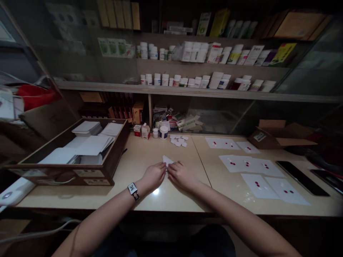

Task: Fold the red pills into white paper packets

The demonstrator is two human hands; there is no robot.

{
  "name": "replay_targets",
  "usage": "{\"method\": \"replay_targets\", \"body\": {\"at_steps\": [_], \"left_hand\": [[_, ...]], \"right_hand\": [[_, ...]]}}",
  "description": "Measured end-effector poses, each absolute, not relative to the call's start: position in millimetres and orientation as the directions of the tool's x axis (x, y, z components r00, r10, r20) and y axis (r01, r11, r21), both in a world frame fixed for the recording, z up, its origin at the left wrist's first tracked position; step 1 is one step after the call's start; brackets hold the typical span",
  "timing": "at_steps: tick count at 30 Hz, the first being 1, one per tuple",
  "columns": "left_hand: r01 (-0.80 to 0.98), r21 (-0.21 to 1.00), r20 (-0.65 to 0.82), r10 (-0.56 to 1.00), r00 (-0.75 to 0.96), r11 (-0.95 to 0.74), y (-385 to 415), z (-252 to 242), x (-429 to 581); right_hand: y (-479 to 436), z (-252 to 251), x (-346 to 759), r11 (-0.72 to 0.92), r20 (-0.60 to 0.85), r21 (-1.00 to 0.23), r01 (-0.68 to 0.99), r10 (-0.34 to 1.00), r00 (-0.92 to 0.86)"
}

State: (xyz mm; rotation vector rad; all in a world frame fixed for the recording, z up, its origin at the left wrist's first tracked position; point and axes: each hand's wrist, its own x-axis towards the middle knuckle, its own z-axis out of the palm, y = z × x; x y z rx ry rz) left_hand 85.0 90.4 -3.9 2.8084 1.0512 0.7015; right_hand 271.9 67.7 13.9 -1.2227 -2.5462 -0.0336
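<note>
Both my hands meet over the middle of the counter on a small piece of folded white paper [167,160], whose pointed end sticks up between them. My left hand [155,175], with a square-faced watch [132,189] on its wrist, pinches the paper's left side. From the right, my right hand [183,175] closes its fingers on the other side. The lower part of the paper is hidden by the fingers. Beyond the hands lies a group of small folded white paper packets [179,140]. Sheets of white paper [259,185] bearing red and white pills are spread to the right.
A wooden drawer [107,175] with stacked white paper stands at left. Small medicine boxes [145,132] and white bottles [163,132] sit at the back. At right are an opened cardboard box [268,137] and a black phone [301,176]. Shelves [187,91] of medicines rise behind.
</note>
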Motion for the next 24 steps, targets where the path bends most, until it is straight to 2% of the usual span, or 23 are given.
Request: {"method": "replay_targets", "body": {"at_steps": [3,9,13,18,21,24], "left_hand": [[0.593,0.198,0.389,0.618,0.683,-0.78,91.6,-5.4,83.5],[0.585,0.194,0.353,0.612,0.707,-0.787,89.4,-3.1,82.4],[0.599,0.284,0.384,0.661,0.645,-0.749,89.0,-1.0,85.4],[0.63,0.347,0.372,0.719,0.588,-0.695,93.8,3.0,89.7],[0.636,0.369,0.367,0.735,0.57,-0.677,95.8,4.0,90.7],[0.672,0.393,0.37,0.777,0.509,-0.628,97.2,3.2,90.6]], "right_hand": [[56.3,17.4,275.2,0.673,0.247,-0.051,0.738,0.724,-0.643],[52.2,19.9,278.5,0.589,0.226,-0.131,0.798,0.801,-0.554],[63.6,21.9,275.0,0.489,0.224,-0.269,0.829,0.869,-0.44],[103.5,20.3,271.7,0.257,0.19,-0.452,0.854,0.963,-0.189],[130.9,15.6,268.7,0.165,0.114,-0.522,0.837,0.986,-0.123],[152.3,14.0,264.4,0.02,-0.067,-0.614,0.789,0.995,-0.077]]}}
